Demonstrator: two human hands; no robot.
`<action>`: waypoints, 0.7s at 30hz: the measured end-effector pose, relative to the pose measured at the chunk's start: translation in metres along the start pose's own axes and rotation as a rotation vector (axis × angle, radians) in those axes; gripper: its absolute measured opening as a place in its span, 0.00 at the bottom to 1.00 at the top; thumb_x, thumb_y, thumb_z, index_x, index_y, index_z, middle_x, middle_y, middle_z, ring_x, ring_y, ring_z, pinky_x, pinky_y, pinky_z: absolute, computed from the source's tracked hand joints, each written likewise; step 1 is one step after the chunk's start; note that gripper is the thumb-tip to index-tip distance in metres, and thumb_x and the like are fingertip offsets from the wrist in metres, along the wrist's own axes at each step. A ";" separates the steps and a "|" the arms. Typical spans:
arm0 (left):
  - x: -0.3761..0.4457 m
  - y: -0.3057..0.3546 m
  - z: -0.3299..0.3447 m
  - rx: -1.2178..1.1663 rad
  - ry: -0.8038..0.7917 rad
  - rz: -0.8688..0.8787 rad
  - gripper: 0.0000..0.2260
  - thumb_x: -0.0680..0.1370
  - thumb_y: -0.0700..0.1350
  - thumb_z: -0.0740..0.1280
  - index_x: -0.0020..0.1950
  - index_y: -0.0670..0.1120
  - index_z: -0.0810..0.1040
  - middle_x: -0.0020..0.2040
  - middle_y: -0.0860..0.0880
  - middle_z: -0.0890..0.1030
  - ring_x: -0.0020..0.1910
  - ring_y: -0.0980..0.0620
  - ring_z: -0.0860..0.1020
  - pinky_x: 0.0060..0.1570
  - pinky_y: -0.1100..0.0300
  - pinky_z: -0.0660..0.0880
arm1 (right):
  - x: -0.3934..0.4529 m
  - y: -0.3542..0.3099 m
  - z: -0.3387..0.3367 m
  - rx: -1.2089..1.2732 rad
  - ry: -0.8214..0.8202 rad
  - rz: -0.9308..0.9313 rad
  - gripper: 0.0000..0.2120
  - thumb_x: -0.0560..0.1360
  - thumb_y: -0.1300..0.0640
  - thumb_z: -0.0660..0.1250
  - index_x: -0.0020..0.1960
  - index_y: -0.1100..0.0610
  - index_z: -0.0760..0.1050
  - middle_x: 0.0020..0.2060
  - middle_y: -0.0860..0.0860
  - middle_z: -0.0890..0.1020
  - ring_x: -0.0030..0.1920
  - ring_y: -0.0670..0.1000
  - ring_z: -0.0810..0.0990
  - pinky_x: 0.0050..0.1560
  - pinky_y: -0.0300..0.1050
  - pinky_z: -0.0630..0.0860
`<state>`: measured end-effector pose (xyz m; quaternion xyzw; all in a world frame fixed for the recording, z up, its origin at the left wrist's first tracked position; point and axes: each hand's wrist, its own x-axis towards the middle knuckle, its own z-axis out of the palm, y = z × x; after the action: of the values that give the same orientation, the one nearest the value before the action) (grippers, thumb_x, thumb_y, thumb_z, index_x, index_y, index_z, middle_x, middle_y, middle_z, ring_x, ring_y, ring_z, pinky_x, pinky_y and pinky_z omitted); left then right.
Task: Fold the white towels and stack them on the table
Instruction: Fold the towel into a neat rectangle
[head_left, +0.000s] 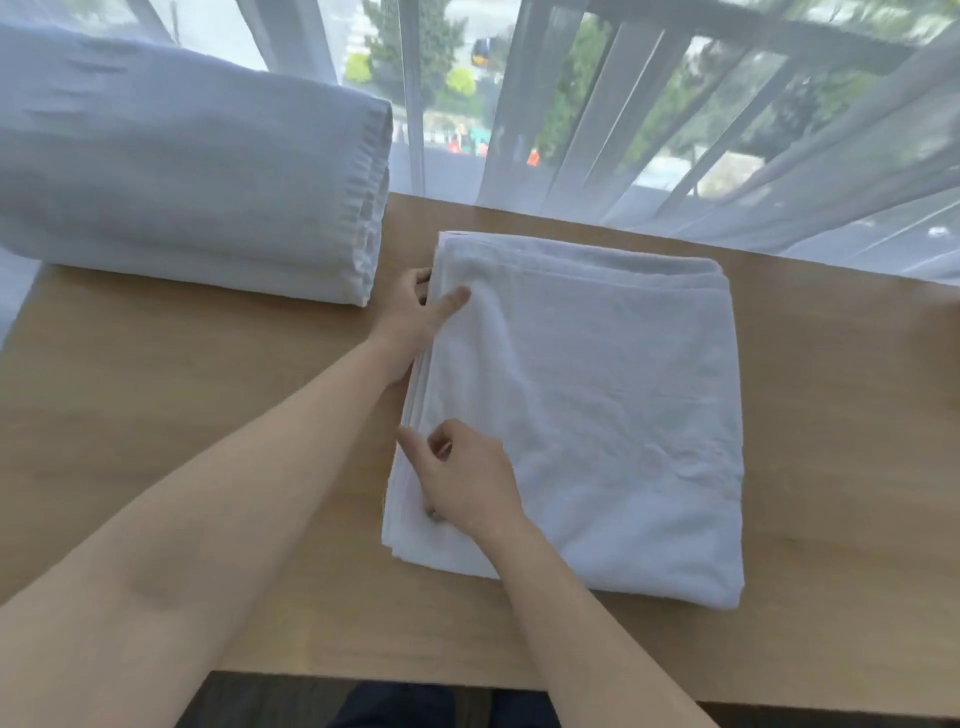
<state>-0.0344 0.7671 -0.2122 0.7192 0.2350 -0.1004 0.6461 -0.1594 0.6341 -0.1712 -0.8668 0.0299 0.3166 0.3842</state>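
Note:
A white towel (597, 410), folded into a rectangle of several layers, lies flat on the wooden table (182, 415) right of centre. My left hand (415, 322) grips its far left edge, thumb on top and fingers tucked under the layers. My right hand (462, 478) grips the near left edge, thumb and forefinger raised above the cloth, the other fingers curled into the layered edge. A tall stack of folded white towels (182, 171) stands at the table's far left.
Sheer white curtains (727, 130) hang along the table's far edge, with a railing and trees behind them. The table's near edge runs across the bottom of the view. Bare wood shows left of the towel and to its right.

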 end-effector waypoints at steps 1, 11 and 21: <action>-0.011 -0.006 -0.003 0.022 -0.005 -0.013 0.28 0.72 0.57 0.77 0.67 0.49 0.72 0.59 0.52 0.81 0.55 0.55 0.81 0.52 0.58 0.79 | -0.002 0.002 -0.002 0.102 -0.034 0.023 0.24 0.78 0.35 0.61 0.41 0.57 0.75 0.33 0.52 0.83 0.36 0.53 0.83 0.43 0.53 0.81; -0.150 -0.068 -0.020 0.340 -0.082 -0.176 0.28 0.66 0.65 0.78 0.56 0.57 0.69 0.50 0.63 0.78 0.44 0.66 0.79 0.39 0.67 0.73 | -0.014 0.066 -0.075 0.175 0.378 -0.159 0.06 0.78 0.55 0.67 0.43 0.47 0.78 0.35 0.45 0.82 0.37 0.46 0.81 0.39 0.39 0.77; -0.212 -0.105 0.003 0.174 0.206 -0.165 0.10 0.75 0.56 0.74 0.46 0.53 0.76 0.41 0.62 0.81 0.40 0.62 0.80 0.37 0.61 0.71 | -0.025 0.141 -0.102 -0.540 0.356 -0.296 0.22 0.81 0.46 0.59 0.73 0.48 0.69 0.69 0.49 0.72 0.66 0.54 0.69 0.70 0.51 0.58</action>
<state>-0.2673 0.7259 -0.2099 0.7572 0.3488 -0.0990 0.5434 -0.1669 0.4601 -0.1968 -0.9736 -0.1143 0.0978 0.1716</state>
